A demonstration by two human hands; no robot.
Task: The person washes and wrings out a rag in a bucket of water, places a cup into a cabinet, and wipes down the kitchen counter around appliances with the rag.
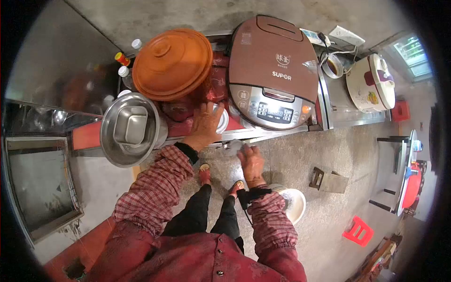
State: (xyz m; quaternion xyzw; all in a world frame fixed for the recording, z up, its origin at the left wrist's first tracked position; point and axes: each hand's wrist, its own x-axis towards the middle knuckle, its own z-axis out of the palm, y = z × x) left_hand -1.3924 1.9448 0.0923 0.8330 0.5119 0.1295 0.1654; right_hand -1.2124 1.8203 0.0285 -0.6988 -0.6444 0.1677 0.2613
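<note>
My left hand (205, 126) reaches over the counter edge, its fingers stretched out against a white round dish (223, 120). Part of the dish is hidden behind the fingers. Lower and to the right, my right hand (252, 164) is closed, in front of the counter. A blurred, pale grey thing (233, 146) shows at its fingertips; I cannot make out its kind. Behind the dish stands a brown multicooker (277, 66) with its lid down and a control panel in front. Left of it is a large orange-brown clay pot with its lid (173, 63) on.
Stacked metal basins (112, 141) stand at the counter's left end, beside bottles (124, 72). To the right are a small pot (332, 66) and a white cooker (369, 84). On the floor are a white bucket (300, 207), a wooden stool (333, 182) and a red stool (358, 231).
</note>
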